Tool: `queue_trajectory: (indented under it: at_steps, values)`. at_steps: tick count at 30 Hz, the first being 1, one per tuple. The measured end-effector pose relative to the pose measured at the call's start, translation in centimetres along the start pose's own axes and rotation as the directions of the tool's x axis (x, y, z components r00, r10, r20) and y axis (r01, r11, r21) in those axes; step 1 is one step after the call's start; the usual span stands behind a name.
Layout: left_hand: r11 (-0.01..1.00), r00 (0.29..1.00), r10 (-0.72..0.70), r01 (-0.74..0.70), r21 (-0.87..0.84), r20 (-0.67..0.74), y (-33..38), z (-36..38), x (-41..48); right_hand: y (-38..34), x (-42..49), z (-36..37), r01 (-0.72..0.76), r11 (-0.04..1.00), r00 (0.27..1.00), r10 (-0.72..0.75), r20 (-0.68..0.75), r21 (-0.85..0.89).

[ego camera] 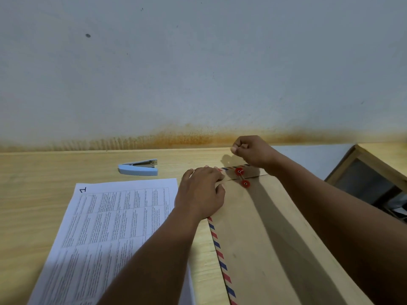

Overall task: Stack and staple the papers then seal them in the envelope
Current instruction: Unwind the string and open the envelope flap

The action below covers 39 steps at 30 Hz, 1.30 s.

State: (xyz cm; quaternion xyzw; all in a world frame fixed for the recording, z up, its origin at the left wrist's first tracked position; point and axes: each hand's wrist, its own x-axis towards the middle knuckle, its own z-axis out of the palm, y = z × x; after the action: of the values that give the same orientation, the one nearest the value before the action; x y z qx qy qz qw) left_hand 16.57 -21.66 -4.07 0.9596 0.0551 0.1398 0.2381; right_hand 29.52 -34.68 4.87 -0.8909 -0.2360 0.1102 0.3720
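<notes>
The person leans over a pale wooden surface [44, 172] set against a grey wall [198, 62] that is stained rusty brown along its foot. The brown envelope [253, 238] lies flat on the right part of the surface with its flap [253, 171] at the far end, folded down, and a red and blue striped border [220, 254] running along its left edge. Two red buttons sit close together at the flap, the upper button [239, 171] on the flap and the lower button [245, 184] just below its edge, with a thin string [242, 177] stretched between them. The left hand [200, 190] lies palm down on the envelope's far left corner, fingers spread and nearly straight, pressing it flat. The right hand [251, 150] hangs just above the flap, clear of the paper, fingers curled in and thumb against the forefinger as in a pinch; whether anything thin is caught there I cannot tell. The papers [114, 227] are outside the envelope, lying just left of it under the left forearm, the top sheet printed with a table and marked with a 1 in its far left corner. A light blue stapler [138, 168] lies beyond the papers, apart from them and nearer the wall. A wooden box [374, 172] with a dark inside stands at the right edge.
</notes>
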Motion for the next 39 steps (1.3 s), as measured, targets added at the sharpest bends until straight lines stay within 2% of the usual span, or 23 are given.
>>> queue_trajectory:
  at_steps: [3,6,8,10,12,13,15,17,20,22,25,30,33,36,37,39]
  values:
    - [1.0,1.0,0.009,-0.009,-0.009,-0.008,-0.2,0.2,0.1,-1.1,-0.9,0.9,-0.052,0.974,0.993,0.027,0.111,0.223]
    - [1.0,1.0,0.008,-0.008,-0.003,-0.003,-0.3,0.3,0.2,-1.0,-2.0,0.6,-0.154,0.857,0.973,0.044,0.226,0.492]
    - [1.0,1.0,0.01,-0.01,0.005,-0.005,-0.2,0.2,0.2,-0.2,-2.9,0.3,-0.216,0.812,0.962,0.081,0.262,0.541]
    - [1.0,1.0,0.014,-0.014,0.016,-0.011,-0.1,0.1,0.2,1.0,-3.6,0.2,-0.208,0.884,0.97,0.131,0.207,0.418]
    - [1.0,1.0,0.013,-0.013,0.028,-0.003,0.0,0.0,0.2,2.5,-3.7,0.0,-0.109,0.989,0.993,0.104,0.055,0.1]
    - [0.999,1.0,0.012,-0.013,0.036,0.004,0.0,0.0,0.1,3.2,-3.6,-0.2,-0.054,0.994,0.999,0.054,0.004,-0.092]
    - [0.999,1.0,0.015,-0.015,0.043,0.01,0.0,0.1,0.1,4.0,-3.5,-0.5,0.019,0.908,1.0,-0.015,0.013,-0.418]
    - [0.999,1.0,0.019,-0.019,0.044,0.01,0.0,0.1,0.0,4.1,-3.1,-0.7,0.072,0.804,0.997,-0.048,0.056,-0.59]
    - [0.999,1.0,0.018,-0.019,0.045,0.016,0.1,0.0,0.0,3.6,-2.1,-0.7,0.138,0.681,0.99,-0.121,0.076,-0.719]
    - [0.998,1.0,0.018,-0.019,0.052,0.019,0.1,0.0,0.0,3.3,-1.4,-0.9,0.141,0.663,0.988,-0.141,0.062,-0.735]
    - [0.998,1.0,0.018,-0.019,0.061,0.021,0.1,0.1,0.1,3.0,-0.4,-0.8,0.147,0.7,0.986,-0.163,0.044,-0.699]
    - [0.998,1.0,0.02,-0.021,0.06,0.011,0.0,0.1,0.2,2.4,0.5,0.9,0.129,0.853,0.99,-0.135,0.025,-0.506]
    - [0.998,1.0,0.031,-0.031,0.055,0.003,-0.1,0.2,0.2,1.9,-0.4,1.3,0.145,0.942,0.988,-0.123,0.092,-0.301]
    - [0.998,0.999,0.033,-0.033,0.054,-0.002,-0.2,0.2,0.3,1.7,-2.1,0.8,0.116,0.993,0.978,-0.117,0.172,0.013]
    - [0.998,1.0,0.03,-0.03,0.052,0.001,-0.2,0.3,0.3,1.9,-2.5,0.6,0.112,0.993,0.975,-0.118,0.189,0.043]
    - [0.998,1.0,0.026,-0.026,0.052,0.006,-0.3,0.3,0.4,2.5,-3.1,0.2,0.117,0.99,0.973,-0.098,0.209,-0.076]
